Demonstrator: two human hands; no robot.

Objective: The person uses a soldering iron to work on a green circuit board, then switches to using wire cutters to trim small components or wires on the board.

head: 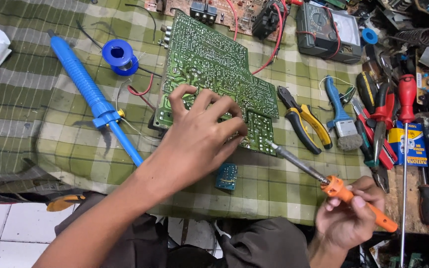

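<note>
Board (214, 64): long axis runs away from you; your left hand (199, 139) grips its near edge. Right hand (348, 218) holds iron (323, 181), tip toward the board.

- Both arms come into view from the bottom edge, and both are bare, with no sleeve showing on either forearm.
- The left hand (199, 136) wears no glove, no ring, no watch or band at the wrist.
- The right hand (348, 216) is the same story: bare fingers, short plain nails, nothing worn on it.
- The left forearm is long and lean, shown from elbow to wrist; the right arm shows only its wrist and hand.
- Down low, dark grey-brown cloth covers the lap, creased and loose, likely trousers or shorts.
</note>
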